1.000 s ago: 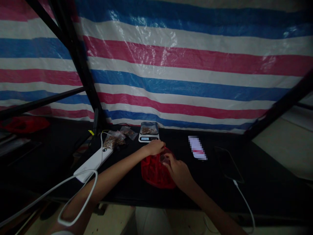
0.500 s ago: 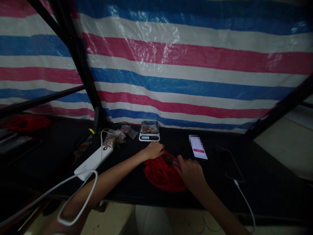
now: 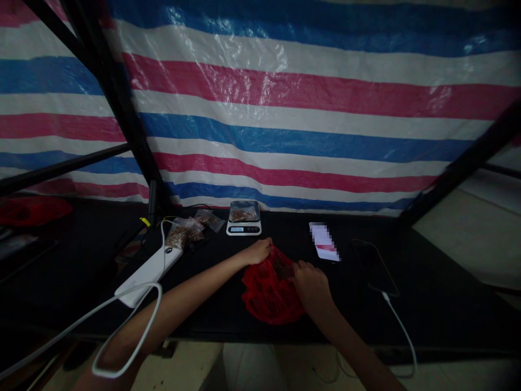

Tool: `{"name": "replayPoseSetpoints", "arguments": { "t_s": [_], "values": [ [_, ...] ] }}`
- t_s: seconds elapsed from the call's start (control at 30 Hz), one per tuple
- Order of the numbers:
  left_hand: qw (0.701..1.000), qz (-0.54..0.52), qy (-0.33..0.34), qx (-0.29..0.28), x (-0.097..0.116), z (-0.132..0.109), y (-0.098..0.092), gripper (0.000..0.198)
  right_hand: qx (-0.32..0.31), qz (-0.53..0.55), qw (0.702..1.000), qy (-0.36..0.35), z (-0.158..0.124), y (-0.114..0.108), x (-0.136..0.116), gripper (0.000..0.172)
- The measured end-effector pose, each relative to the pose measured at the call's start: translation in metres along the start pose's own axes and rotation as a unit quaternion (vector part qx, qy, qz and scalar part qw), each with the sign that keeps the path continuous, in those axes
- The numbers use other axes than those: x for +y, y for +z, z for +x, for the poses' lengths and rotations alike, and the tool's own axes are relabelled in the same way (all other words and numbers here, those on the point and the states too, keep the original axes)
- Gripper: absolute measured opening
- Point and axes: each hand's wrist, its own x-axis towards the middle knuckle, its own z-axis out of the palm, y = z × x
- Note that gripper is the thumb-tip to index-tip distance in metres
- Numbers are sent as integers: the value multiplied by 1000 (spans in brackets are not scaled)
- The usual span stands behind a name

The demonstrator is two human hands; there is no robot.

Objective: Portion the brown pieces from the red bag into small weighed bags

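A red plastic bag (image 3: 271, 296) rests near the front edge of the black table, with brownish contents showing dimly at its mouth. My left hand (image 3: 259, 251) is closed on the bag's upper left rim. At the right of the opening, my right hand (image 3: 310, 279) is closed too; its fingertips are partly hidden and what they pinch is too dark to make out. Behind the bag stands a white scale (image 3: 243, 229) with a clear packet of brown bits (image 3: 244, 213) on its plate. More clear packets (image 3: 181, 232) lie to the left of the scale.
A white power bank (image 3: 140, 279) with a looping white cable (image 3: 157, 304) is at the left. On the right lie a lit phone (image 3: 324, 244) and a dark phone (image 3: 374, 266) on a cable. Black frame bars and a striped sheet (image 3: 285, 98) stand behind.
The whole view has shifted slightly, moving the scene left. My right hand has moved a little, and the clear plastic seen by its fingers before is now mostly out of sight at the bag's mouth.
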Motion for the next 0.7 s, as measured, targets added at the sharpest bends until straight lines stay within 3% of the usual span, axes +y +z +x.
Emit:
{"name": "replayPoseSetpoints", "arguments": {
  "t_s": [0.13,0.4,0.7],
  "values": [
    [999,-26,12,19,8,9,3,20,10,9,1000,11,0,0,1,14],
    [995,-57,72,46,33,25,-10,21,83,103,990,43,3,18,13,18],
    [996,-17,74,55,24,25,-24,23,96,335,936,48,8,37,29,29]
  ]
}}
